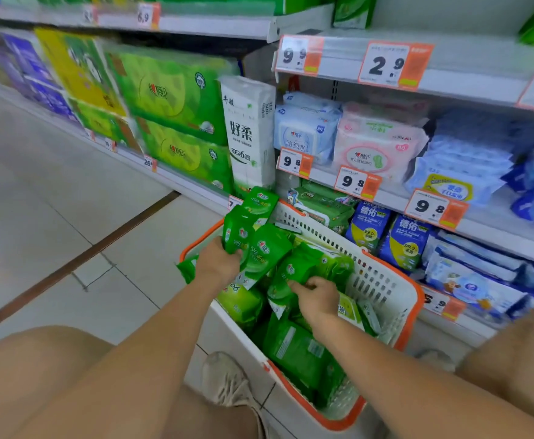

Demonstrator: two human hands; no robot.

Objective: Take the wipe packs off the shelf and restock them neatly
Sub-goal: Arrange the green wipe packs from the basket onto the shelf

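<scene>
Green plastic wipe packs [253,236] are fanning upward from the left hand [216,259], whose fingers are clamping them; the right hand [318,296] is pinching another pack inside the white orange-rimmed basket [383,280].

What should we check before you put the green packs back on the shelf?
1. Left hand grips several green packs: ok.
2. Right hand has a firm hold on a pack in the basket: cannot tell.
3. More green packs left in the basket: ok.
4. Free slot on the bottom shelf: cannot tell.
5. Held packs squared into a neat stack: not ok, fanned out.
</scene>
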